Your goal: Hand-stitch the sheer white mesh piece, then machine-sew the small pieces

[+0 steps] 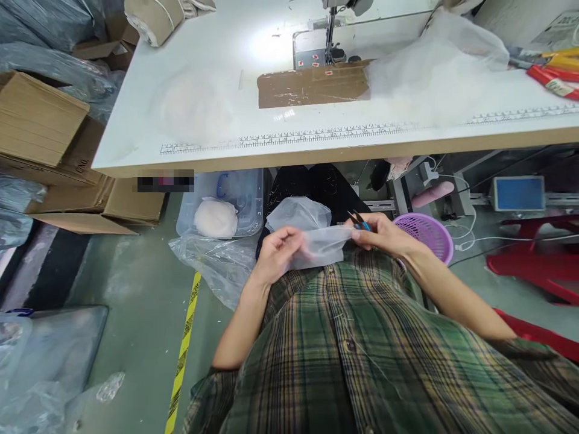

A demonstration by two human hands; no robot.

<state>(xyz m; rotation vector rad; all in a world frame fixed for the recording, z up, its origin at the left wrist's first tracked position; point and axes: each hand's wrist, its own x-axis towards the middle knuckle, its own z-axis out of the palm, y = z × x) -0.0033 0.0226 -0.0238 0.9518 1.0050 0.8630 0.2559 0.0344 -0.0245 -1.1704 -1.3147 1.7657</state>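
A thin, see-through white fabric piece (323, 246) is stretched between my two hands above my lap. My left hand (278, 250) pinches its left end with thumb and fingers. At the other end my right hand (382, 234) pinches the fabric's edge and also keeps a small pair of thread snips (360, 222) in its grip, dark blades pointing up and left, blue part at the fingers. More sheer white material (298, 212) lies on my dark trousers just beyond the fabric. Whether the two pieces are joined I cannot tell.
Ahead is a white sewing table (217, 120) with a sewing machine (332, 36), brown cardboard (312, 87) and a pile of sheer fabric (429, 72). A clear plastic bin (251, 199) stands to the left, a purple basket (425, 232) to the right. Cardboard boxes (40, 120) crowd the far left.
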